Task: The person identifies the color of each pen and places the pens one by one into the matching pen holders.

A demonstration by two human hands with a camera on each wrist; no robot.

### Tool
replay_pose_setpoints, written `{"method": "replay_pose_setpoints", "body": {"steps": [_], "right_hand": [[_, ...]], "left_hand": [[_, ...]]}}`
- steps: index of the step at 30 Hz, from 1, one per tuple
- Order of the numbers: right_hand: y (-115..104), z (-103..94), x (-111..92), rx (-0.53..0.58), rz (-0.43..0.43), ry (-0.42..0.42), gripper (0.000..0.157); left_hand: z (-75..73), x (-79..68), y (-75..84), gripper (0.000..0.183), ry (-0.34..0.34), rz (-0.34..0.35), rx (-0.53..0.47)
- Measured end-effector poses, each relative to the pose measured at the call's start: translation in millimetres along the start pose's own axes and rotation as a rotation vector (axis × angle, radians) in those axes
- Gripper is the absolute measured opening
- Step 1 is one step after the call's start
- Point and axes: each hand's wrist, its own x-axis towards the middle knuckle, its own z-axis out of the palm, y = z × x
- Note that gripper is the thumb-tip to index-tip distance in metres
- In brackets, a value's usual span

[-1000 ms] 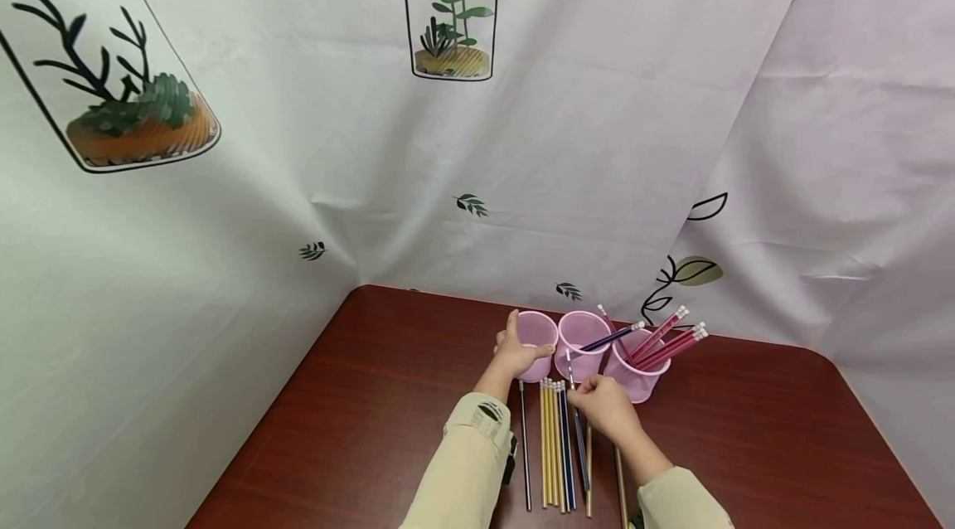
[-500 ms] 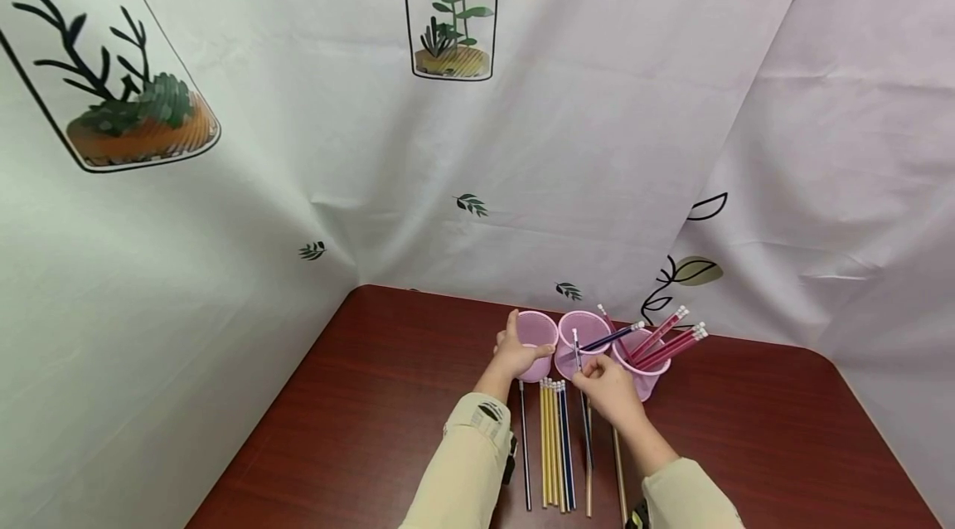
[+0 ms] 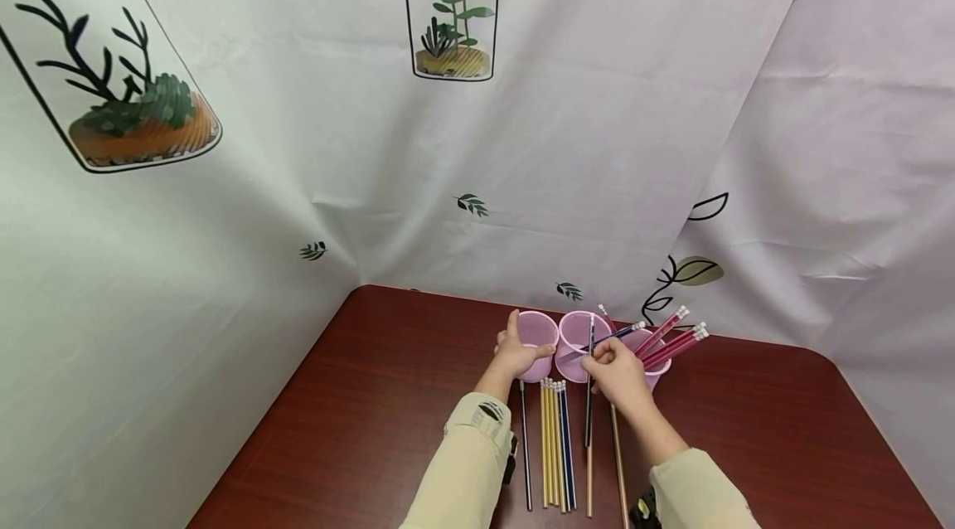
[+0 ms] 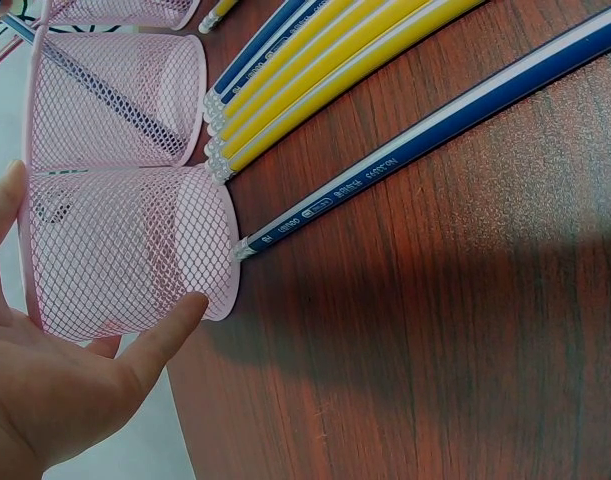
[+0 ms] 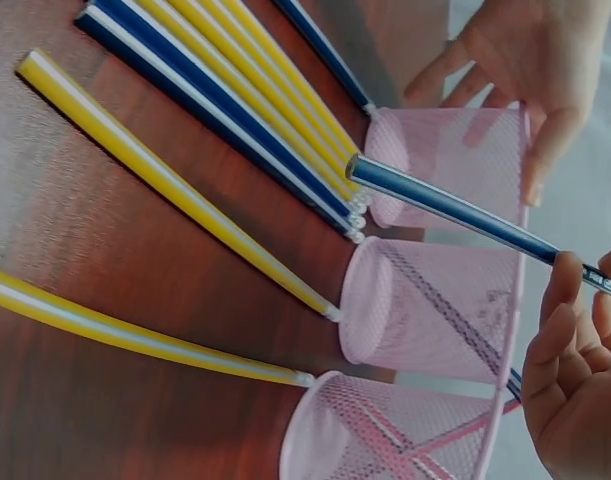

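Note:
My left hand (image 3: 515,352) holds the left pink mesh pencil cup (image 4: 115,255), with fingers at the rim and the thumb (image 4: 170,335) along its side near the base. Between thumb and fingers, my right hand (image 3: 621,376) pinches a dark blue pencil (image 5: 455,210). In the right wrist view this pencil is raised above the table, its eraser end beyond the fingers. The middle pink cup (image 5: 425,310) has a blue pencil leaning inside it. Several pink pencils (image 3: 675,344) stand in the right pink cup (image 5: 310,440), which my right hand partly hides in the head view.
Several yellow pencils (image 3: 550,446) and blue pencils (image 3: 567,454) lie side by side before the cups. One blue pencil (image 4: 435,140) lies apart on the left, and two yellow pencils (image 5: 175,185) on the right. A patterned cloth (image 3: 559,139) hangs behind the brown table (image 3: 358,413).
My right hand has moved away from me and to the right, lifting the blue pencil so it now overlaps the middle cup's rim. My left hand has stayed at the left cup.

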Motion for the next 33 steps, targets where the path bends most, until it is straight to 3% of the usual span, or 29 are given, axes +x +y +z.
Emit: {"method": "replay_pose_setpoints", "body": {"steps": [9, 15, 20, 23, 25, 29, 31, 33], "right_hand": [[-11, -13.3, 9, 0.034, -0.040, 0.021, 0.028], [-18, -20.1, 14, 0.154, -0.033, 0.057, 0.036], [-21, -26.5, 14, 0.229, -0.044, 0.131, 0.052], [-17, -28.6, 17, 0.304, -0.059, 0.167, 0.053], [-8, -28.2, 22, 0.419, -0.105, 0.158, 0.047], [60, -17.4, 63, 0.594, -0.161, 0.155, 0.033], [94, -10.6, 86, 0.635, -0.167, 0.179, 0.027], [124, -4.7, 106, 0.605, -0.149, 0.234, 0.026]], "left_hand": [[-0.6, -0.2, 0.1, 0.093, -0.006, -0.011, 0.005], [-0.4, 0.4, 0.2, 0.094, -0.003, -0.010, 0.004], [0.1, 1.3, -0.1, 0.094, -0.007, -0.027, -0.003], [0.3, 1.3, -0.5, 0.094, -0.006, -0.025, 0.001], [0.0, 1.0, -0.4, 0.094, -0.007, -0.023, 0.000], [-0.3, 1.2, -0.5, 0.094, -0.012, -0.025, -0.005], [-0.3, 1.8, -0.7, 0.094, -0.013, -0.023, -0.005], [-0.2, 2.3, -0.8, 0.094, -0.015, -0.020, -0.003]]}}
